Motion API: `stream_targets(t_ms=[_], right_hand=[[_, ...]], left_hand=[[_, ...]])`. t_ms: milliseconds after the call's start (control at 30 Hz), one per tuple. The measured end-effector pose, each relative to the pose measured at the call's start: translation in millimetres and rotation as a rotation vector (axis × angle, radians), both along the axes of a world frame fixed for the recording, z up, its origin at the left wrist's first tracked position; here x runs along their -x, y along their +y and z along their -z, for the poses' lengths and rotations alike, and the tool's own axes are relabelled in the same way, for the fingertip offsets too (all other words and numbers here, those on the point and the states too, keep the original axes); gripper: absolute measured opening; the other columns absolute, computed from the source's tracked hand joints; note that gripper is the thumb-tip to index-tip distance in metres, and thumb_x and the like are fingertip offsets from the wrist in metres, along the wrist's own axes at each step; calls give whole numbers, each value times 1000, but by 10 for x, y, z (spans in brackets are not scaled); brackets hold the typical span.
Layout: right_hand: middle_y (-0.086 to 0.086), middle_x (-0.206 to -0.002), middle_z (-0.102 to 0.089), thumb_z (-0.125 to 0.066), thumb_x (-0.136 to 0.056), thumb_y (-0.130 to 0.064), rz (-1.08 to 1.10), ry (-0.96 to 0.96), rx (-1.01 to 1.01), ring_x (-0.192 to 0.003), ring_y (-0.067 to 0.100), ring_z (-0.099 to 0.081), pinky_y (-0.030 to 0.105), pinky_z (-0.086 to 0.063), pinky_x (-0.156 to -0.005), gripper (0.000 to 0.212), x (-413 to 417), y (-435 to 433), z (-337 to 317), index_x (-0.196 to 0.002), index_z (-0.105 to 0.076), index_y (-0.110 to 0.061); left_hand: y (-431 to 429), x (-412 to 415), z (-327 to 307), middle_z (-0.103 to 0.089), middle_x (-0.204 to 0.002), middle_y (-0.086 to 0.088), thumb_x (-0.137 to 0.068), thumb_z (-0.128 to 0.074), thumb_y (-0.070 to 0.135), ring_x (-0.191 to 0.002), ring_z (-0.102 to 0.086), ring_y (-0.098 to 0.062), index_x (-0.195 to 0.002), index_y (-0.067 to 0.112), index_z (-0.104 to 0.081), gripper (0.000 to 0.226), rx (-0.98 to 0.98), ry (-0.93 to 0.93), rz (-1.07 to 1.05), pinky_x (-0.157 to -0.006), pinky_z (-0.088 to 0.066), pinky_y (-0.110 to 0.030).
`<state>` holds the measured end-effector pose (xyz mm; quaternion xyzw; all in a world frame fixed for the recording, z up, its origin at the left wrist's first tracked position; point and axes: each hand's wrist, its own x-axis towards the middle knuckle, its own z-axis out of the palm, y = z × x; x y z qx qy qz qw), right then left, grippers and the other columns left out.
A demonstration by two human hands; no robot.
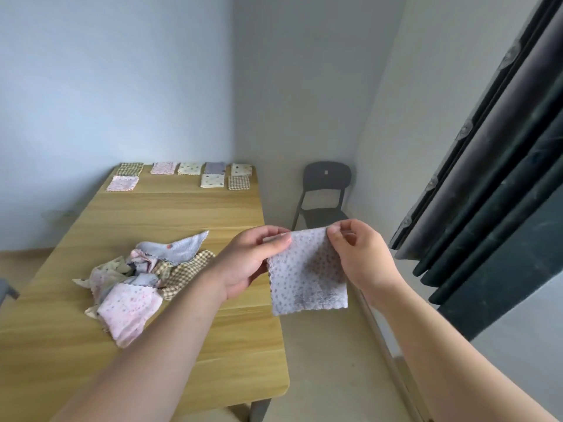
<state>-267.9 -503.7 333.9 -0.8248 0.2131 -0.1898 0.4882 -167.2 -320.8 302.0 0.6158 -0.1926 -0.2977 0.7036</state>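
Left grip [253, 263], right grip [356, 254] pinch top corners of lilac dotted cloth [307, 275]; hangs flat, zigzag edges.

Eight folded cloths [189, 168] (five behind, three in front), one held cloth [307, 275], one heap [143, 275], one chair [324, 196].

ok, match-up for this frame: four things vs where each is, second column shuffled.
1 lilac dotted cloth
2 crumpled cloth pile
3 folded cloths
4 dark chair

A far end of the table
B on the floor in the corner
C pinched at its top corners by left hand and right hand
D loose on the table's near half

Pairs: 1-C, 2-D, 3-A, 4-B
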Motion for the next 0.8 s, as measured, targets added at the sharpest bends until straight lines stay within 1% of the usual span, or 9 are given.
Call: stream_targets(t_ms=[67, 100, 200, 300, 367, 467, 567, 733, 800], right_hand=[[-10, -93, -69, -53, -103, -36, -24, 8, 67, -89, 10, -64, 31, -52, -79, 16, 44, -209, 1, -106, -62, -24], [-11, -91, -68, -51, -104, -37, -38, 20, 105, -88, 9, -63, 28, -50, -76, 16, 51, -324, 25, -107, -60, -25], [-16, -90, -62, -41, -107, -38, -73, 54, 194, -85, 5, -58, 22, -42, -71, 16, -1, -724, 156, -110, -52, -28], [-17, -89, -57, -35, -108, -39, -105, 89, 255, -87, 10, -54, 29, -39, -78, 18, -176, -1117, 262, -113, -49, -28], [-18, -88, -55, -34, -108, -39, -106, 106, 271, -86, 10, -54, 29, -40, -79, 20, -413, -1440, 321, -114, -49, -27], [-20, -85, -53, -35, -108, -38, -116, 151, 294, -80, 7, -53, 28, -39, -76, 22, -879, -1982, 375, -116, -50, -24], [-19, -84, -52, -35, -108, -38, -145, 173, 295, -77, 3, -52, 27, -39, -73, 22, -1296, -2424, 359, -116, -49, -23], [-18, -85, -55, -36, -108, -39, -188, 190, 259, -87, 14, -57, 31, -41, -77, 24, -2113, -3049, 423, -118, -49, -23], [-15, -88, -58, -36, -107, -39, -241, 193, 253, -86, 13, -59, 32, -41, -78, 23, -2477, -3225, 508, -118, -49, -22]], left_hand=[[-220, 96, 10, -70, -122, -21, -83, -79, 21, -116, -66, -34, -123, 0, -67, 47, 55, 132, 69, -103, -51, -44], [-345, 128, 36, -68, -124, -24, -83, -77, 18, -118, -65, -38, -123, -2, -67, 46, 62, 173, 95, -105, -49, -48], [-771, 106, 129, -72, -117, -20, -86, -73, 11, -108, -70, -32, -112, 2, -73, 27, 64, 234, 98, -96, -54, -42], [-1194, -38, 240, -71, -120, -20, -89, -67, 15, -109, -70, -32, -119, 0, -69, 34, 69, 253, 57, -92, -53, -41], [-1537, -253, 373, -70, -122, -21, -94, -65, 14, -113, -68, -35, -124, -3, -65, 34, 49, 250, -6, -93, -52, -41], [-2114, -649, 501, -71, -120, -21, -96, -64, 10, -109, -70, -33, -123, -4, -64, 30, 35, 294, -91, -88, -55, -39], [-2596, -983, 526, -73, -119, -17, -94, -67, 12, -111, -71, -30, -125, 0, -66, 34, 91, 433, -118, -94, -54, -41], [-3132, -1507, 533, -71, -124, -13, -92, -69, 21, -116, -68, -25, -128, 4, -66, 39, 198, 606, -149, -99, -51, -40], [-3270, -1720, 569, -71, -124, -13, -92, -68, 18, -116, -69, -25, -127, 5, -66, 38, 207, 635, -181, -101, -50, -41]])
